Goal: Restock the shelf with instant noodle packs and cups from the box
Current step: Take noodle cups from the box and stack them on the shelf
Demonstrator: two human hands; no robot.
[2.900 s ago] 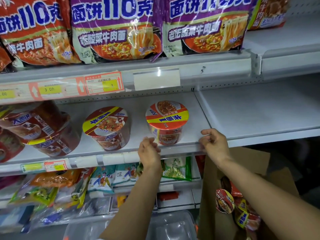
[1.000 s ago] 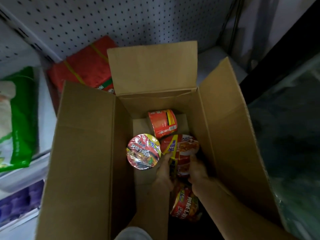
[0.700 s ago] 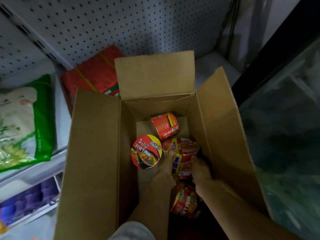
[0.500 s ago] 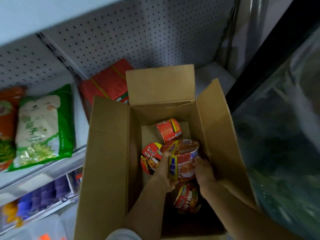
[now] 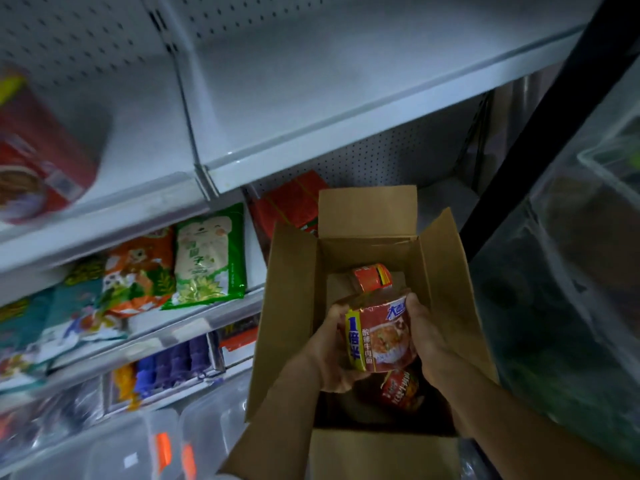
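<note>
Cardboard box [image 5: 291,306] now below the noodle cup [image 5: 379,336], raised clear by my left hand [image 5: 329,355] and right hand [image 5: 427,336] clasping its sides; shelf [image 5: 311,109] at 11 o'clock next.

The noodle cup [image 5: 379,336] carries a yellow band down its left side printed "1倍半" in blue. Beside that, white characters on the red wrap read "酸辣牛肉面". Blue lettering on a white patch near its rim is too blurred to read. The green bag [image 5: 207,258] on the shelf shows "子"; the characters above it are unclear. Red characters on the lower cup [image 5: 401,389] in the box are illegible.
</note>
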